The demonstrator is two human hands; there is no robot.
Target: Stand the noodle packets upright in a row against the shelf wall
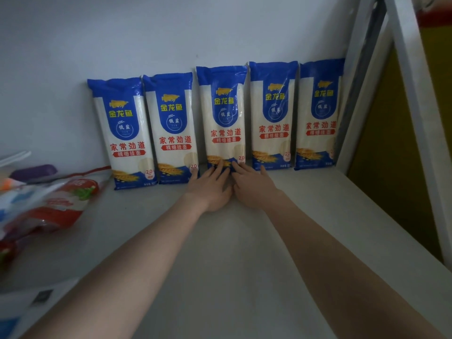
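Upright, five blue-and-white noodle packets [223, 116] line the shelf wall [146, 40].

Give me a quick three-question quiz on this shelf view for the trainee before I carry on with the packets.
1. How many noodle packets stand against the shelf wall?
2. True or false: the left hand and the right hand both touch the bottom edge of the middle packet.
3. Which side of the shelf board holds the red and white bags? A) left B) right C) behind the packets

Key
1. Five.
2. True; fingertips of both hands rest on its lower edge, with no closed grip.
3. A.
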